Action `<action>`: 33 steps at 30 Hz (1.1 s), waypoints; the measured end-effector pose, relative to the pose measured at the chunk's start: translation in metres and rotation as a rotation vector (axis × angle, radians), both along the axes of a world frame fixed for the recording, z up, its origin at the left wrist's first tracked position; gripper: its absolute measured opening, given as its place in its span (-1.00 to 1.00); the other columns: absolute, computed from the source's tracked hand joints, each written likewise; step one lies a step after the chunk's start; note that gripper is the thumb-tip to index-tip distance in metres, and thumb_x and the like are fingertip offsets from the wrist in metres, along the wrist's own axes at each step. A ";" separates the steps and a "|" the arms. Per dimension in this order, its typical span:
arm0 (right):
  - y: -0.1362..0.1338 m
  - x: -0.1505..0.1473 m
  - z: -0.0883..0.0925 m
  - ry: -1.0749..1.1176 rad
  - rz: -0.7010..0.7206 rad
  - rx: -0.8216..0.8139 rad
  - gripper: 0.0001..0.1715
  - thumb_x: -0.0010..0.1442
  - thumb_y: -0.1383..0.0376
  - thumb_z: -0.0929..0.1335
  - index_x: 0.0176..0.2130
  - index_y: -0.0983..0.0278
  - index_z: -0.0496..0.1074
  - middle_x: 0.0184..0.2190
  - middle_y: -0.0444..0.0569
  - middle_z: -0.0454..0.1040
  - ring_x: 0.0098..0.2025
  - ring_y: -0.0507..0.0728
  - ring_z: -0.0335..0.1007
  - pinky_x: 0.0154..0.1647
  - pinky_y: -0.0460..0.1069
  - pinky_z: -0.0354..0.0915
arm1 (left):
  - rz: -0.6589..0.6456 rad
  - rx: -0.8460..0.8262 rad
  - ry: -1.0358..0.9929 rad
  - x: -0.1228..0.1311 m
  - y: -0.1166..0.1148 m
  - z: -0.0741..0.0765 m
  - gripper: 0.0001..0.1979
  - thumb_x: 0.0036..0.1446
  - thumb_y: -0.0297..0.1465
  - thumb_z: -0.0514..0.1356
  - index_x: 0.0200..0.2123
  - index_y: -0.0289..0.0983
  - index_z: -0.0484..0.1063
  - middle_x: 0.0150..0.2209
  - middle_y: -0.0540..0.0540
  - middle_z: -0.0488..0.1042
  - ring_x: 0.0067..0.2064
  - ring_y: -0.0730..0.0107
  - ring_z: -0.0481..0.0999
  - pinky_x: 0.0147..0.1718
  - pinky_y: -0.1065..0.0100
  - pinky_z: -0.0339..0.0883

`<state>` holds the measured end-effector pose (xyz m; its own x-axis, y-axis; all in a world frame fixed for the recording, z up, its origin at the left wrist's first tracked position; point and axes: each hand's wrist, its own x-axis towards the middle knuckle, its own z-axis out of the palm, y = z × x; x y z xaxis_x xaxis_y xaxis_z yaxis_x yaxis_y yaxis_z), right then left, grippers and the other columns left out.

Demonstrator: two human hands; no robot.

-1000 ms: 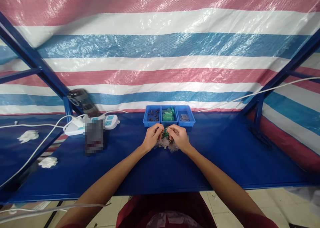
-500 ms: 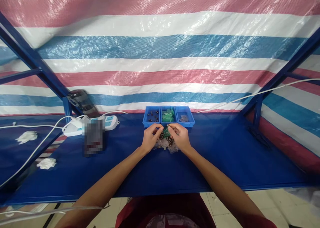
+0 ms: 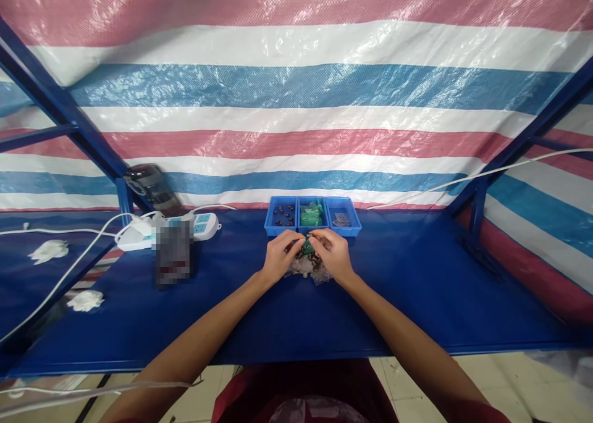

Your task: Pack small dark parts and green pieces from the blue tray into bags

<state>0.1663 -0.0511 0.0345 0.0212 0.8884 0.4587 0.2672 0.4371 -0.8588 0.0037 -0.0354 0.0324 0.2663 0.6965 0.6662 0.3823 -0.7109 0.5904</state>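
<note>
My left hand (image 3: 278, 256) and my right hand (image 3: 335, 255) come close together over a small pile of parts and clear plastic bags (image 3: 304, 266). On both, thumb and fingers are pinched. What sits in the fingertips is too small to make out. A green piece (image 3: 307, 246) shows between the hands, on or just above the pile. Just beyond them stand three joined blue bins. Small dark brass-toned parts lie in the left bin (image 3: 273, 231), green plastic packets (image 3: 311, 214) fill the middle one, and flat clear bags (image 3: 341, 219) lie in the right one.
A white power strip (image 3: 207, 226) with plugged cables and a blurred dark object (image 3: 173, 253) are on the left of the blue table (image 3: 417, 287). Behind them leans a dark bottle (image 3: 152, 188). Crumpled white tissues (image 3: 86, 301) lie at far left. Blue frame posts flank a striped tarp.
The fingertips of both hands have shifted slightly and drawn a little closer together over the pile. The bins and other objects stay in place.
</note>
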 end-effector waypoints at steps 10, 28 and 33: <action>-0.003 0.000 0.003 -0.008 0.040 -0.006 -0.75 0.16 0.15 0.32 -0.36 0.28 0.48 -0.44 -0.06 0.45 -0.47 0.05 0.34 -0.44 -0.07 0.27 | 0.037 0.072 0.017 -0.001 0.002 -0.002 -0.87 0.18 -0.34 0.16 -0.27 -0.27 0.46 -0.33 -0.07 0.45 -0.48 0.55 0.36 -0.50 0.49 0.28; -0.002 -0.001 0.001 0.041 0.019 -0.017 -0.69 0.22 0.14 0.26 -0.33 0.29 0.46 -0.54 -0.11 0.38 -0.58 0.01 0.27 -0.51 -0.08 0.23 | 0.054 0.102 0.051 0.000 0.000 0.002 -0.83 0.21 -0.34 0.12 -0.26 -0.27 0.47 -0.32 -0.09 0.48 -0.39 0.48 0.43 -0.44 0.46 0.32; -0.001 0.000 0.001 0.032 0.005 -0.024 -0.69 0.21 0.12 0.26 -0.32 0.28 0.47 -0.52 -0.09 0.42 -0.56 0.02 0.30 -0.50 -0.07 0.25 | 0.062 0.098 0.048 -0.001 0.001 0.001 -0.83 0.21 -0.32 0.12 -0.26 -0.26 0.47 -0.32 -0.09 0.48 -0.39 0.47 0.43 -0.44 0.44 0.32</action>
